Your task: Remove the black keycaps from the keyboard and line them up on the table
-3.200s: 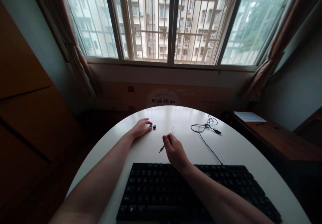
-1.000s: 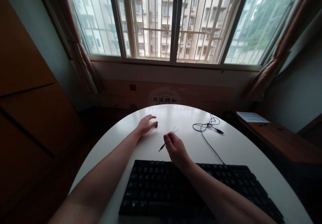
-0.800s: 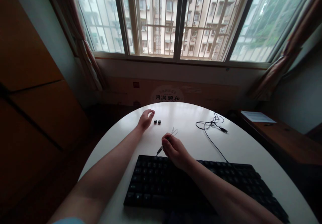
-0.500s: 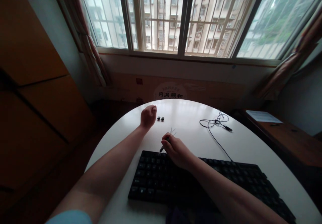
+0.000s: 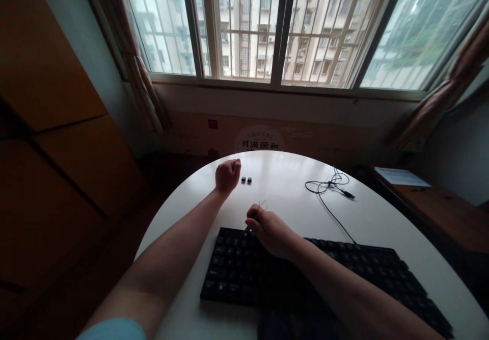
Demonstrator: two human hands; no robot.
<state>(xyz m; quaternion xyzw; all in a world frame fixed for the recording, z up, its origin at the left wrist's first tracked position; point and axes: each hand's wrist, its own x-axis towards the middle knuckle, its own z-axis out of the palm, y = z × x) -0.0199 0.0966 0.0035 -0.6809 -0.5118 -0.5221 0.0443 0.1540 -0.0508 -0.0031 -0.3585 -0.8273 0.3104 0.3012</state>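
Keyboard: the black wired keyboard (image 5: 225, 264) lies flat on the white table (image 5: 179, 202), bottom row nearest the person, presumably placed so the keys face the wearer and sit within easy reach
Right hand: the right hand (image 5: 269, 230) is closed around a slim tool (image 5: 248, 229) with thin wire loops, probably a keycap puller; wires stick out above the fist, the other end points down at the keyboard's upper left keys, though whether it touches them cannot be told
Grip: thumb and fingers pinch low on the tool, which seems to favour fine control of its lower end
Right forearm: slants in from the lower right across the keyboard, wrist over the upper rows
Left hand: the left hand (image 5: 227, 175) is curled into a fist at the far left of the table, knuckles forward; whether it encloses anything cannot be told
Left forearm: stretched forward past the keyboard's left edge, light-blue sleeve (image 5: 114, 331) at the elbow end
Keycaps: two small black keycaps (image 5: 249, 180) stand side by side just right of the fist, perhaps kept together there to avoid being lost
Cable: the USB cable (image 5: 331, 183) lies loosely looped at the far right, apparently out of the hands' way
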